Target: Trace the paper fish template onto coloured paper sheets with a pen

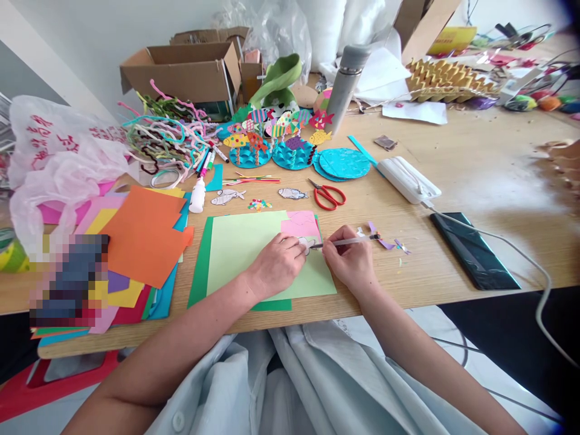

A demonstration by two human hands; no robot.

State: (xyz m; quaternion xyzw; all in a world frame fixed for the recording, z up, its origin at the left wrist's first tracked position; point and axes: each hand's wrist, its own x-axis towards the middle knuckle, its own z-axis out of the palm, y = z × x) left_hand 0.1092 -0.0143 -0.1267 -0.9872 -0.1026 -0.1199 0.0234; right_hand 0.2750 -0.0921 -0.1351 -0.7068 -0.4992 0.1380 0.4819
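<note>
My left hand [277, 266] lies on a light green sheet [240, 254], its fingertips pressing a small white fish-shaped paper cutout [307, 244], which they partly cover. The cutout rests at the lower edge of a piece of pink paper [301, 223] with a faint drawn outline. My right hand [351, 260] is closed round a pen [351, 240], whose tip is at the cutout's right end. Under the light green sheet is a darker green sheet [199, 272]. Red-handled scissors [330, 196] and two more paper fish, a left one [228, 196] and a right one [292, 193], lie beyond.
Coloured paper [140, 235] is stacked at left, beside a white glue bottle [198, 194]. Behind are pipe cleaners [172, 136], blue discs [344, 163] with colourful fish models nearby, and a grey bottle [347, 84]. At right are a white power bank [408, 179], its cable, and a black phone [473, 251].
</note>
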